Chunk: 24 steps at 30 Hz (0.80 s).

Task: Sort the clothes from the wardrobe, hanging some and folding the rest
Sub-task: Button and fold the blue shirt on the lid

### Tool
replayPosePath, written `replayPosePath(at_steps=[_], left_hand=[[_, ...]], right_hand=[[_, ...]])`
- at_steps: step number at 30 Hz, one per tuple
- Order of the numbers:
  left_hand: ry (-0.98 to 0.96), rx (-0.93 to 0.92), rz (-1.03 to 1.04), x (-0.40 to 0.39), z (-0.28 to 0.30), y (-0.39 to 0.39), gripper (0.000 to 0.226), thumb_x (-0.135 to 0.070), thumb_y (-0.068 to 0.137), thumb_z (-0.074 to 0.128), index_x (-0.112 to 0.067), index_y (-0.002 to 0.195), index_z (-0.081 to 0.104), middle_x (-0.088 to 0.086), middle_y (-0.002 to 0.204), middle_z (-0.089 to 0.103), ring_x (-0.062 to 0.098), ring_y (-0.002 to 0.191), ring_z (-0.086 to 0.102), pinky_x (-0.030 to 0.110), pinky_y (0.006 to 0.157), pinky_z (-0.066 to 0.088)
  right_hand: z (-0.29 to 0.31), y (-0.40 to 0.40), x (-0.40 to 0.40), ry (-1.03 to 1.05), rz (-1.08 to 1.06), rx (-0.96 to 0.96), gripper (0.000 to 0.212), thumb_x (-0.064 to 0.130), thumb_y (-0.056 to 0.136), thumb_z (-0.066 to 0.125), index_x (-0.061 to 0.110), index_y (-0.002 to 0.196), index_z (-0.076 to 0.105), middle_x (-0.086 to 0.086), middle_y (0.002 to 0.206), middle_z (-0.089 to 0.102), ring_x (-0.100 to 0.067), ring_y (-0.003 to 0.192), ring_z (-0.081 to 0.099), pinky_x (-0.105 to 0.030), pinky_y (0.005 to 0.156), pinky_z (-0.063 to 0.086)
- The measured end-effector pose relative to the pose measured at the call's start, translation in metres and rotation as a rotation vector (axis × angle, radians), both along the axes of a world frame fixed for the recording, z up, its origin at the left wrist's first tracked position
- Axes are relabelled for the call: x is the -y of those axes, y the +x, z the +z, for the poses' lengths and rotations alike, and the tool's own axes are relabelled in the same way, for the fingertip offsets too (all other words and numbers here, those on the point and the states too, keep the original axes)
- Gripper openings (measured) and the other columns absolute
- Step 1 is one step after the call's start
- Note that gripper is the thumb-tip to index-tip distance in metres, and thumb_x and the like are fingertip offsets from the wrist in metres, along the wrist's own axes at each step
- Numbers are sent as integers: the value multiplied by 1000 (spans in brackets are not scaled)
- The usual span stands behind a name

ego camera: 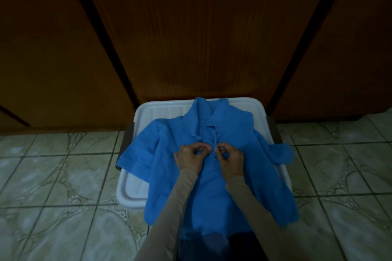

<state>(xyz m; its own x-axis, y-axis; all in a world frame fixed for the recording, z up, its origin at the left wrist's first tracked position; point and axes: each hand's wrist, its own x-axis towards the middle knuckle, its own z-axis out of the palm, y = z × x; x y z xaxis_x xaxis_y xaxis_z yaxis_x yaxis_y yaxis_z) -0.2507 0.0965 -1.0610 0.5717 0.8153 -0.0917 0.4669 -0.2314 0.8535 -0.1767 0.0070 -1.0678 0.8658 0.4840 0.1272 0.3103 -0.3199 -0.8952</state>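
Observation:
A bright blue collared shirt (169, 152) lies spread face up on a white plastic lid (152, 110), collar toward the wardrobe. Its sleeves hang over the lid's left and right edges and its hem reaches toward me. My left hand (188, 157) and my right hand (230, 159) sit side by side at the chest, just below the collar. Each pinches one edge of the button placket between thumb and fingers. A small button shows just above my left hand.
Closed dark brown wardrobe doors (191, 38) fill the space behind the lid. Pale patterned floor tiles (63, 176) surround it on both sides. A dark frame (127, 137) shows under the lid's left edge. Dark cloth (233, 246) lies below the hem near me.

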Motion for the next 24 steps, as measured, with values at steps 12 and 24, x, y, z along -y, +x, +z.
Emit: replayPosePath(at_steps=[12, 24], left_hand=[[-143, 159, -95, -8, -8, -2, 32, -15, 77, 74, -44, 65, 68, -17, 75, 69, 7, 81, 65, 35, 89, 49], [-157, 50, -57, -7, 1, -2, 14, -60, 64, 66, -47, 62, 68, -17, 78, 71, 2, 85, 63, 36, 97, 42]], right_hand=[[4, 3, 4, 69, 68, 7, 6, -5, 83, 63, -3, 81, 68, -4, 78, 63, -6, 68, 54, -7, 67, 44], [-3, 4, 3, 103, 72, -82, 8, -1, 76, 73, -2, 77, 66, -5, 74, 62, -3, 64, 53, -7, 60, 44]])
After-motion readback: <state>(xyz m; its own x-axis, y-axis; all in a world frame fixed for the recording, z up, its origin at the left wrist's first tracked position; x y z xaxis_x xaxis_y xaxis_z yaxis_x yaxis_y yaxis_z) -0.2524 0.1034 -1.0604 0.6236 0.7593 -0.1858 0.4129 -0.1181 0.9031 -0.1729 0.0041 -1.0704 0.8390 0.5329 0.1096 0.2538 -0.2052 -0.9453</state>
